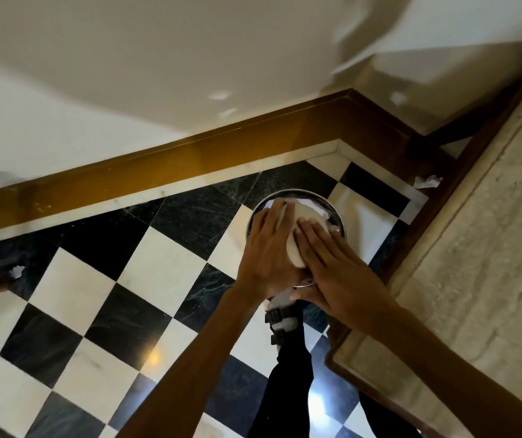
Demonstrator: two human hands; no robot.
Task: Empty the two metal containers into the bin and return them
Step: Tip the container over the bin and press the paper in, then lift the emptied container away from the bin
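Observation:
A round metal bin stands on the checkered floor near the wall corner, with white crumpled paper inside it. Directly above the bin I hold a pale, shiny metal container tipped on its side. A thin metal rim of it shows near my wrists. My left hand grips its left side and my right hand lies flat along its right side. My hands hide most of the container, and I cannot tell which end is its mouth. No second container is in view.
A crumpled paper lies on the floor by the dark wooden frame at right, another paper scrap at far left. A stone-topped counter runs along the right. My sandalled foot stands just before the bin. A wooden skirting lines the wall.

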